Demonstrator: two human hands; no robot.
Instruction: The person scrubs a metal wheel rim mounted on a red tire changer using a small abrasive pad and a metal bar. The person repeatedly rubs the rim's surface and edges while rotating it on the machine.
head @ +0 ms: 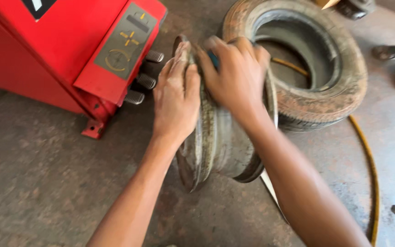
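A grey rectangular label panel [125, 42] with yellow symbols sits at eleven o'clock on the red machine [46, 41]. A black-and-white sticker [37, 6] shows further left, at the top edge.
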